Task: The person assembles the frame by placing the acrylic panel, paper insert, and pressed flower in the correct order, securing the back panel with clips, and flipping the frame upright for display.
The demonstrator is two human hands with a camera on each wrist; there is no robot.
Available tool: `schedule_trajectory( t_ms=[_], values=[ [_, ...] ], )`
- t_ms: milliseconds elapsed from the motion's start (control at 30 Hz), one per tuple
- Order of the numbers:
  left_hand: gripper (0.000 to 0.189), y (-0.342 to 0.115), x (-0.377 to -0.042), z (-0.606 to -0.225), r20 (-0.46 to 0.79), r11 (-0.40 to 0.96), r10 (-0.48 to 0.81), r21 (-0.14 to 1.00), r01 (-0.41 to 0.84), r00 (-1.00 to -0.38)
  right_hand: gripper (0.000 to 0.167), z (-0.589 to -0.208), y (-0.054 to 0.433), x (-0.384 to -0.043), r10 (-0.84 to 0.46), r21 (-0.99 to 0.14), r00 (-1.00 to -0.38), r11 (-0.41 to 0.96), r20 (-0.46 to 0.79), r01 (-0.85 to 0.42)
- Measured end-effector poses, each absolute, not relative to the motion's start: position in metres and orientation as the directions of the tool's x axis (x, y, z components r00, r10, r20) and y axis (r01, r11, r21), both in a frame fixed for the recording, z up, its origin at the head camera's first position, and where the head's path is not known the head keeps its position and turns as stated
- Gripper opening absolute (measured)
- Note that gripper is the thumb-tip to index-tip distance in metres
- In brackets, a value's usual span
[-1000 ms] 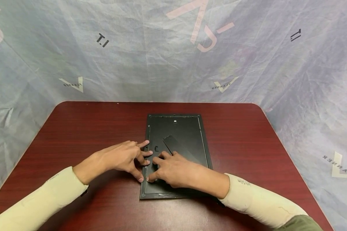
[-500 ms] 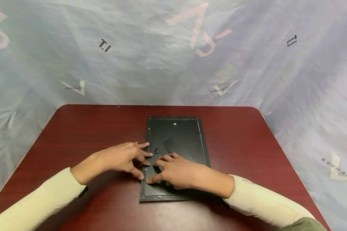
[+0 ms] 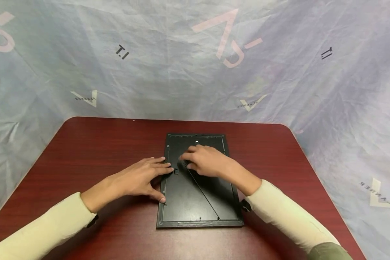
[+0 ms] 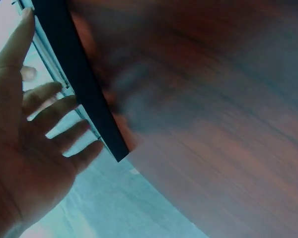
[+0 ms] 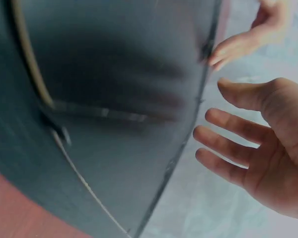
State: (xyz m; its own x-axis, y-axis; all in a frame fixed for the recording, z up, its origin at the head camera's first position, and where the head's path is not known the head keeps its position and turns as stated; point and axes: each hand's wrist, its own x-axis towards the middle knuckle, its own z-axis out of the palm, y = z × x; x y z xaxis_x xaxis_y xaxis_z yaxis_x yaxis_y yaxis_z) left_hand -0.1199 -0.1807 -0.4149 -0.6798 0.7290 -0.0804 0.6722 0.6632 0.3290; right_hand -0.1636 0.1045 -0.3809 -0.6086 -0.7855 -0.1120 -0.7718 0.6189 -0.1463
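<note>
A black picture frame lies face down on the table, its backing board showing. A slanted stand leg crosses the backing, its long edge running down to the lower right. My left hand rests along the left border with fingers extended and thumb lower down; in the left wrist view the fingers of the left hand reach over the rim. My right hand is over the leg's upper end, partly hiding it. The right wrist view shows the fingers of the right hand spread and bent slightly, with nothing between them.
The dark red table extends on both sides of the frame. A small black tab stands on the backing near the left fingertips. A grey printed cloth hangs around the table's back and sides.
My right hand has moved up and away from the lower left border to the upper end of the stand leg, uncovering the lower backing. My left fingers have straightened slightly at the edge.
</note>
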Motion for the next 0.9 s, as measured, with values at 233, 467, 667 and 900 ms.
schedule_trajectory(
  t_ms=[233, 467, 667, 900],
  values=[
    [0.089, -0.180, -0.121, -0.413, -0.105, 0.680, 0.710, 0.360, 0.639, -0.697, 0.053, -0.398, 0.092, -0.191, -0.761, -0.199, -0.629, 0.649, -0.159, -0.734],
    [0.092, -0.179, -0.127, -0.412, -0.135, 0.683, 0.708, 0.382, 0.623, -0.693, 0.062, -0.398, 0.081, -0.202, -0.734, -0.120, -0.638, 0.673, -0.233, -0.730],
    [0.092, -0.177, -0.128, -0.411, -0.150, 0.691, 0.705, 0.368, 0.622, -0.693, 0.069, -0.386, 0.070, -0.212, -0.674, -0.138, -0.638, 0.720, -0.371, -0.680],
    [0.092, -0.175, -0.128, -0.411, -0.161, 0.696, 0.704, 0.353, 0.625, -0.692, 0.072, -0.384, 0.058, -0.221, -0.673, -0.030, -0.638, 0.696, -0.373, -0.717]
  ],
)
